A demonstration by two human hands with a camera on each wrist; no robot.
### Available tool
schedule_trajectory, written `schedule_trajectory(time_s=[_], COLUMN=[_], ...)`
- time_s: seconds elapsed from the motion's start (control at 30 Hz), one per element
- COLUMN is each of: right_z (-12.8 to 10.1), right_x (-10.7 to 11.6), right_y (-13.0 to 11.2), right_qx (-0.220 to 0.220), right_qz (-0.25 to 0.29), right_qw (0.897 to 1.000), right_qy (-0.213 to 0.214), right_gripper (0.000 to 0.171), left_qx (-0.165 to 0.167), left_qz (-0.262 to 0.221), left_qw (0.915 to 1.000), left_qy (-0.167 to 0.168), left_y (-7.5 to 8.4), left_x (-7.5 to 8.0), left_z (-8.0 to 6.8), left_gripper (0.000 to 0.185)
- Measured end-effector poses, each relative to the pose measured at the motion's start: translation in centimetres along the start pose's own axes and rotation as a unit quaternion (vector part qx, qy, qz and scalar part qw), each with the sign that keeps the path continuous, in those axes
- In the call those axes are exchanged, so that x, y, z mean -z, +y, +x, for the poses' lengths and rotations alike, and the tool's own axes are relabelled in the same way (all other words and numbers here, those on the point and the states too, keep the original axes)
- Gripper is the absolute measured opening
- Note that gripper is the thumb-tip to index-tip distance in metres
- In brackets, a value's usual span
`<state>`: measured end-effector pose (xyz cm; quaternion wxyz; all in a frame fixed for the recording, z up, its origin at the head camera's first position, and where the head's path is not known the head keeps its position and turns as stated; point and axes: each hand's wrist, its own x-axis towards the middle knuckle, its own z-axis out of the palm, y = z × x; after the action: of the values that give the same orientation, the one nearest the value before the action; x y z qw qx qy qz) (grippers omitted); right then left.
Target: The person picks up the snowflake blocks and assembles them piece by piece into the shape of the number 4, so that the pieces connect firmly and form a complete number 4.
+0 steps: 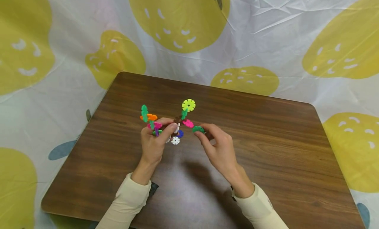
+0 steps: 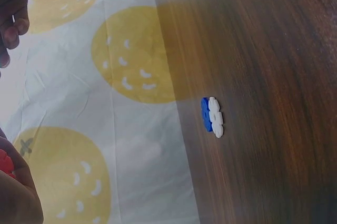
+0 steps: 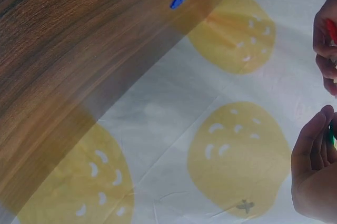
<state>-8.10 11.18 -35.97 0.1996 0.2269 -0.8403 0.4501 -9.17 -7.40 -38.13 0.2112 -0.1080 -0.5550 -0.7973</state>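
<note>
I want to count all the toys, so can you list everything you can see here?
Plastic flower-shaped disc structure: one, many colours (green, orange, pink, yellow-green, purple), held above the table.
Dark green plastic flower-shaped disc: one, at the structure's right end.
Loose flower-shaped discs: two, white and blue, lying on the table, touching.
Brown wooden table: one, under everything.
White cloth with yellow fruit prints: one, beneath the table.
Cream sleeves: two.
Left hand: grips the structure.
Right hand: pinches the green disc.

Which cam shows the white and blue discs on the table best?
Left wrist: the white and blue discs sit mid-frame, unobstructed on the table. Right wrist catches them edge-on at the top; head shows them partly behind the left hand.
</note>
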Motion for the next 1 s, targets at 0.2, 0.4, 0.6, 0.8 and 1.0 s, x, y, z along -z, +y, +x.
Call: schedule_trajectory(time_s=[0.2, 0.4, 0.6, 0.8, 1.0], right_z=[0.08, 0.25, 0.33, 0.2, 0.21], right_x=[0.03, 0.01, -0.06, -0.22, -0.22], right_y=[0.11, 0.16, 0.13, 0.44, 0.34], right_qx=[0.013, 0.03, 0.034, 0.034, 0.034], right_qz=[0.012, 0.025, 0.033, 0.043, 0.047], right_qw=[1.0, 0.999, 0.998, 0.998, 0.998], right_qy=[0.015, 0.033, 0.038, 0.039, 0.039], right_gripper=[0.015, 0.016, 0.018, 0.018, 0.019], left_qx=[0.002, 0.002, 0.004, 0.001, 0.0], left_qz=[-0.003, -0.006, -0.009, -0.003, -0.001], left_qw=[1.0, 1.0, 0.9999, 1.0, 1.0], left_qy=[0.001, -0.001, -0.005, 0.001, -0.005], left_y=[-0.05, -0.07, -0.08, -0.14, -0.2], left_x=[-0.05, -0.11, -0.28, -0.34, -0.38], left_z=[0.0, 0.01, 0.0, -0.2, -0.26], left_gripper=[0.016, 0.016, 0.016, 0.018, 0.018])
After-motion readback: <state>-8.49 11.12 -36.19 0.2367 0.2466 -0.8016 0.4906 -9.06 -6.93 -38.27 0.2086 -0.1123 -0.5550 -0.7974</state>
